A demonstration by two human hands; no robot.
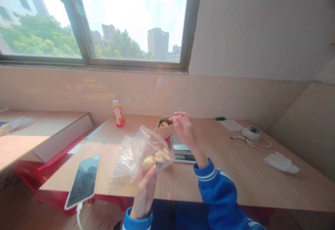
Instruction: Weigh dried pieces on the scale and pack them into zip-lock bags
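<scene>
My left hand point(146, 190) pinches a clear zip bag point(149, 143) of pale lumps point(148, 163) above the near edge of the table point(222, 150).
Apart from it, my right hand point(185, 129) is raised to the right, its fingers bent by the rim of a paper tub point(164, 131) with tan pieces point(164, 123) inside; I cannot tell whether they grip anything. Near the tub, a scale point(183, 157) sits partly behind my right wrist. Left of the zip bag lie more clear bags point(124, 158); a bottle point(118, 115) stands far left, and a phone point(83, 177) is near left.
</scene>
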